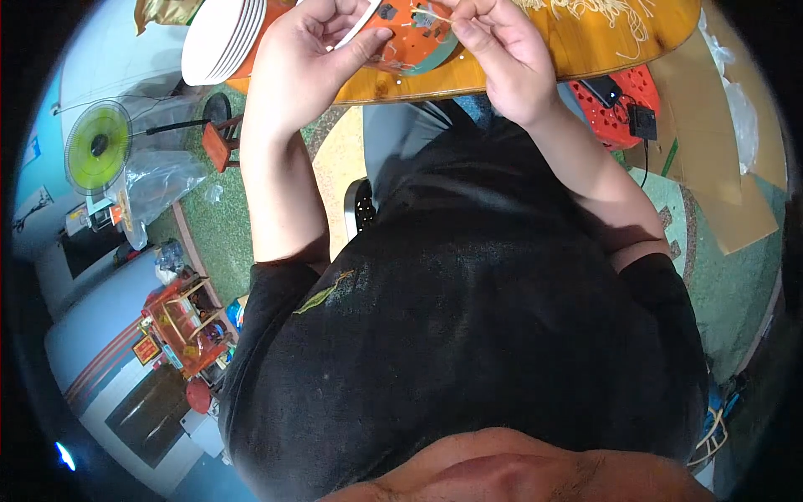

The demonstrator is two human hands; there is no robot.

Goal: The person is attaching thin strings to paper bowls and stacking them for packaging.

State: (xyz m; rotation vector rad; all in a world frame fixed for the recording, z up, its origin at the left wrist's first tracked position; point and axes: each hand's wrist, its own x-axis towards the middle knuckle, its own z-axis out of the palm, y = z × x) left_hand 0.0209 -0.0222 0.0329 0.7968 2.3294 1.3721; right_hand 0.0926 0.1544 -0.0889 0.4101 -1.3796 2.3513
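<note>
Container, orange — between hands; string, pinched in right

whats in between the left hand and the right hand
In the head view, an orange patterned container lies between the left hand and the right hand, with what looks like a pale string at its upper right.

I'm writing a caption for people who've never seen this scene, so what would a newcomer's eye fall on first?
Probably the black shirt filling the middle of the picture. Next would come the bright orange printed piece at the top, held in the left hand by the wooden table, with the right hand pinching a pale string. Off to the left, the round green fan also stands out.
</note>
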